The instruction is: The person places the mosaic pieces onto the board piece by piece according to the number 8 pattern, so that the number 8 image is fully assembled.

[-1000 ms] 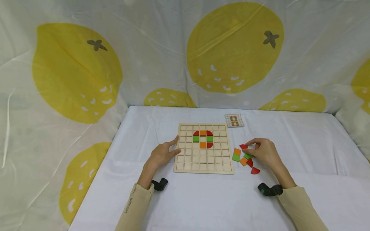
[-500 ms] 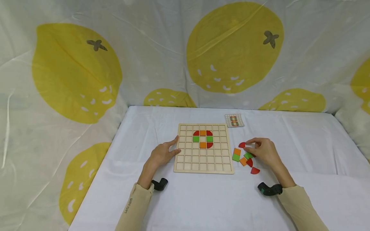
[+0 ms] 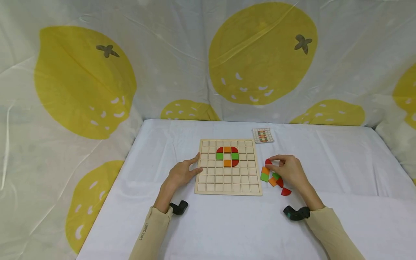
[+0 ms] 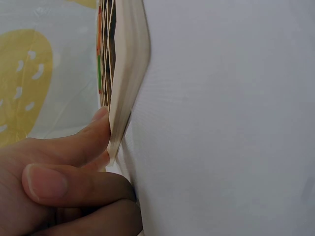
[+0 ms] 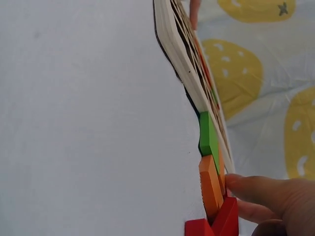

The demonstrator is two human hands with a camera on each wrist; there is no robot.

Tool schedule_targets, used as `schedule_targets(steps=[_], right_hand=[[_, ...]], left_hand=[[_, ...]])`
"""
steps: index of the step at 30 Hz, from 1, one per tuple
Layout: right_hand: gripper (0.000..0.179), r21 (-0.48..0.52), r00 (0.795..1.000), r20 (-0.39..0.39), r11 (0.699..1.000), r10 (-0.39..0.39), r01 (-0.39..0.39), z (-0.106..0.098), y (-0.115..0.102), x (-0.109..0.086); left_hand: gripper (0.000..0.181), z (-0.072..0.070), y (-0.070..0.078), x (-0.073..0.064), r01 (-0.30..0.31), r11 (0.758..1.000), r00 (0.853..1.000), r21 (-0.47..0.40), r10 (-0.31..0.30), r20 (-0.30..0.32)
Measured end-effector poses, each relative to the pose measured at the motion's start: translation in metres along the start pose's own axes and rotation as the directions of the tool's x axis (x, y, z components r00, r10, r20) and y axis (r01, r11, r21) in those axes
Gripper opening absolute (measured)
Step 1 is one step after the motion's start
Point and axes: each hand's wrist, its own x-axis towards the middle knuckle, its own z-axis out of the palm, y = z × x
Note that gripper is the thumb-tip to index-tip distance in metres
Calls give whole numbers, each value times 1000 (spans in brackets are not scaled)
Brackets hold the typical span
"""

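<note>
R. hand: thumb and forefinger pinching a red piece, just right of the board and just beyond an orange square; whether the piece is clear of the cloth, cannot tell. L. hand: thumb and forefinger spread, tips touching the board's left edge.

Loose stock lies between board and r. hand: a green square touching the near side of the orange one; a second green piece, partly hidden by the r. hand; a tilted orange tile; a red quarter-round close against it; another red quarter-round nearest the wearer. R. hand obstructs part of this pile — full count n/a.

Board: wooden, gridded, flat, approx. mid-bench. Seven pcs. seated in its upper-middle squares: red, orange, red across; green either side of a bare square; orange and red below. Small pattern card near board's far right corner.

Both wrists carry a black fitting; sleeves beige, l. one lettered.

Bench: white cloth, lightly creased. Room: white hanging behind and at sides — large yellow lemons printed, wrinkled.
</note>
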Motion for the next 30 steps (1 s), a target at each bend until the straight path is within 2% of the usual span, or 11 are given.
schedule_targets(steps=[5, 13, 18, 21, 30], right_hand=[[38, -2, 1000, -2, 1000, -23, 23, 1, -1, 1], [42, -21, 1000, -13, 1000, 16, -16, -6, -3, 0], [34, 0, 1000, -11, 1000, -16, 16, -5, 2, 1], [35, 21, 1000, -3, 999, -27, 28, -4, 4, 2], [35, 41, 1000, -3, 999, -20, 20, -2, 6, 3]], left_hand=[[69, 0, 0, 0, 1, 1000, 1000, -13, -1, 1], [69, 0, 1, 0, -6, 1000, 1000, -4, 6, -4], [69, 0, 0, 1, -10, 1000, 1000, 5, 10, -2], [68, 1, 0, 2, -11, 1000, 1000, 9, 11, -2], [69, 1, -2, 3, -13, 1000, 1000, 4, 13, 0]])
